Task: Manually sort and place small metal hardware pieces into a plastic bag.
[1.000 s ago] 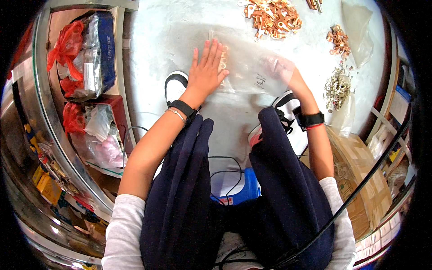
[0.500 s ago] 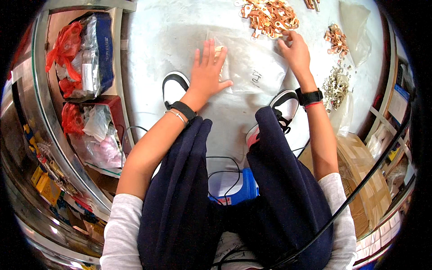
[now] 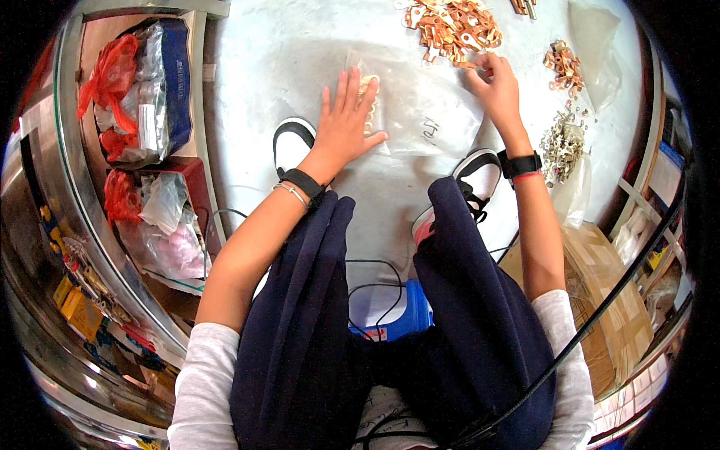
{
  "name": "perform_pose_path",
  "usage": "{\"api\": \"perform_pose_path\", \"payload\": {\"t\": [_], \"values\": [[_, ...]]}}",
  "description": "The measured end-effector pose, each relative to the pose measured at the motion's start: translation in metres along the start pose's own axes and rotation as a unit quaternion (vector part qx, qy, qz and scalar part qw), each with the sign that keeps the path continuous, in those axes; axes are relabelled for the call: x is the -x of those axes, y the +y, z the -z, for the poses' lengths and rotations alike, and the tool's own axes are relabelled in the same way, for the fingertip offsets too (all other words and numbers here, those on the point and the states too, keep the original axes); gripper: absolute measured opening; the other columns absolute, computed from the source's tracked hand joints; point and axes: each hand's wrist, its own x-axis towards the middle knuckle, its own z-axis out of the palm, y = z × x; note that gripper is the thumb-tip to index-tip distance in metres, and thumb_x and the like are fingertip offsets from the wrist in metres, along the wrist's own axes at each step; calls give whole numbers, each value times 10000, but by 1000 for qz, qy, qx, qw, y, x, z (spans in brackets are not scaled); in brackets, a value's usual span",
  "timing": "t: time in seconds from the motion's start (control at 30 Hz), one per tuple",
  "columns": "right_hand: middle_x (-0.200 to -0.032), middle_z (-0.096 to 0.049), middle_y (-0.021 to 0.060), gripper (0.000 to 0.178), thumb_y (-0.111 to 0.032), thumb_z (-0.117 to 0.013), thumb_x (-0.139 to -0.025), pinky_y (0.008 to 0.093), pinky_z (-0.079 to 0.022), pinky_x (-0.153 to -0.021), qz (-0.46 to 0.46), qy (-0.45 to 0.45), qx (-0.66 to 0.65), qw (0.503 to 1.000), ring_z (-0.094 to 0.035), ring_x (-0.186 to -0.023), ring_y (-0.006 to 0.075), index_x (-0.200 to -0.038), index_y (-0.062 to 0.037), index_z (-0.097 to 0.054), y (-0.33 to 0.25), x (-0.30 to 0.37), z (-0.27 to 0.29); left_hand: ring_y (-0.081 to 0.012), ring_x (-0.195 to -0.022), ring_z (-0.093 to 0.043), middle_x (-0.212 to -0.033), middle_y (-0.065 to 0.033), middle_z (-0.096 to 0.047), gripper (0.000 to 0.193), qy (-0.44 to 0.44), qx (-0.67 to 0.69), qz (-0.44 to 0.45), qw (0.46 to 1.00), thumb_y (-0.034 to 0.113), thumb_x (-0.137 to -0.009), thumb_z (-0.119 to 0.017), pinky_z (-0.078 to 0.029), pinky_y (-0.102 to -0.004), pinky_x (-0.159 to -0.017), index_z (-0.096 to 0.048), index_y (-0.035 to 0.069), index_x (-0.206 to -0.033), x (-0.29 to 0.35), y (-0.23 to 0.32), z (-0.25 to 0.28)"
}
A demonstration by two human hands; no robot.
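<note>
My left hand [image 3: 341,124] lies flat with fingers spread on the left part of a clear plastic bag [image 3: 424,109]. A few pale gold pieces [image 3: 372,84] show in the bag along my fingers. At the near right edge of a heap of copper cable lugs [image 3: 454,34], my right hand [image 3: 496,94] has its thumb and forefinger pinched together. A copper lug [image 3: 465,65] shows at those fingertips, partly covered by them. The bag's right corner lies just below this hand.
To the right are a smaller copper lug heap [image 3: 562,67], a heap of small silvery parts [image 3: 562,146] and clear bags [image 3: 596,52]. A cardboard box [image 3: 607,300] stands near right. Shelves with bagged goods [image 3: 161,90] line the left. Black cable [image 3: 600,311] crosses near my right arm.
The thumb and forefinger of my right hand have come closer together at the lug heap's edge. My left hand stays spread on the bag. The view has shifted slightly.
</note>
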Motion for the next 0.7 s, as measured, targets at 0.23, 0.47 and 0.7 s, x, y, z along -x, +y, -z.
{"api": "perform_pose_path", "payload": {"t": [0.23, 0.47, 0.7], "values": [[-951, -673, 100, 127, -72, -613, -865, 278, -507, -790, -82, 121, -370, 917, -653, -903, 182, -932, -25, -516, 5, 48, 23, -357, -1444, -89, -1559, -200, -79, 931, -8, 32, 16, 999, 556, -863, -533, -164, -589, -1107, -94, 40, -1502, 1, -10, -9], [-826, -638, 32, 125, -22, -568, -868, 201, -454, -654, -224, -54, -432, 872, -597, -726, 99, -991, -28, -547, 13, 108, 23, -354, -1444, -90, -1557, -200, -86, 918, -1, 27, 9, 1000, 561, -881, -500, -160, -590, -1109, -86, 21, -1497, 1, -10, -10], [-789, -646, 102, 209, -100, -612, -854, 282, -502, -692, -137, -47, -191, 971, -611, -702, 146, -1034, 3, -583, -1, 104, -12, -356, -1444, -86, -1558, -200, -78, 918, -7, 23, 9, 1000, 555, -883, -503, -156, -588, -1111, -84, 18, -1497, 1, -10, -8]]}}
